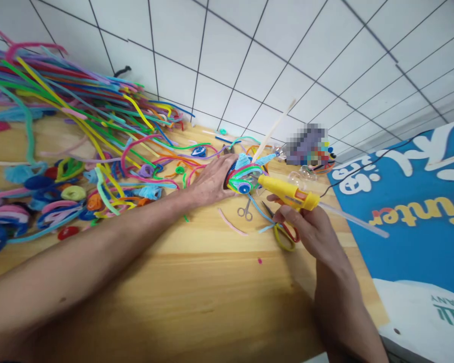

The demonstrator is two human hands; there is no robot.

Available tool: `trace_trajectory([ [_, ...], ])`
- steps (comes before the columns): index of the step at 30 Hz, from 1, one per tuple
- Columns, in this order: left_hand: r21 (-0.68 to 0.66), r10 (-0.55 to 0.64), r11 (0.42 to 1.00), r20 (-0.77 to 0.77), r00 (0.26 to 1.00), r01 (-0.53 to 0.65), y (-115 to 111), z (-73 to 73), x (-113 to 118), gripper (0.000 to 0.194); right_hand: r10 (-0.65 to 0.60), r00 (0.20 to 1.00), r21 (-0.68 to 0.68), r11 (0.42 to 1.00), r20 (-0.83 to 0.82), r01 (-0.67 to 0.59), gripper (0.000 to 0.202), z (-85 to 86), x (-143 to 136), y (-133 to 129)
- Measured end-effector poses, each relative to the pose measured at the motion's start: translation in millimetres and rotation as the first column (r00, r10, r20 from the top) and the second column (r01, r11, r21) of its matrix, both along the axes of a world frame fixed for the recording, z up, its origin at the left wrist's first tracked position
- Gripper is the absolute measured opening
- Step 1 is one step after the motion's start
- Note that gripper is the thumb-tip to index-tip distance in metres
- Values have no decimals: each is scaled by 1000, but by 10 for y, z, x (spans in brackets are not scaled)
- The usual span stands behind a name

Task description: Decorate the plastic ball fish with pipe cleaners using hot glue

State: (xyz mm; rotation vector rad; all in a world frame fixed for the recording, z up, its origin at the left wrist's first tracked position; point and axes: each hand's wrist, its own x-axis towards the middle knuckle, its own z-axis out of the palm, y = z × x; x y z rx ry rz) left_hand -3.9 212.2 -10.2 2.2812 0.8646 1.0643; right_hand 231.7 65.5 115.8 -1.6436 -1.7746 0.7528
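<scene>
My left hand (214, 180) is closed around the left side of a colourful pipe-cleaner figure (241, 176), which has light blue pointed parts on top and a blue round eye. In my right hand (306, 219) is a yellow glue gun (287, 191), its nozzle at the figure's right side. A clear glue stick (353, 219) sticks out of the gun's back end. A pale stick (274, 130) rises behind the figure. Below the gun lie scissors with red and yellow-green handles (285, 237). Small metal scissors (245, 210) rest just in front of the figure.
A large heap of pipe cleaners (79, 101) spreads over the back left of the wooden table (196, 302). Coiled pipe-cleaner pieces (56, 214) lie at the left. Behind stands a white tiled wall (227, 55). A blue printed banner (412, 217) is at the right, with a black cable across it.
</scene>
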Motion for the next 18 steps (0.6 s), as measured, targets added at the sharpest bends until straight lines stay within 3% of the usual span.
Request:
trace_trajectory([
  [3,-13,5,1000,-13,1000,-6,0,-4,0,106,8,993,-72,997,-119,-17,47,44,16,49],
  [9,-13,15,1000,-16,1000,-15,-1,-5,7,106,4,997,-97,995,-81,-12,43,88,30,31],
  [13,8,13,1000,-11,1000,-13,-21,9,10,104,19,996,-18,1000,88,-17,37,51,24,-62],
  [18,45,-2,999,-13,1000,2,-70,36,19,101,35,922,171,979,386,-109,29,22,-50,-133],
])
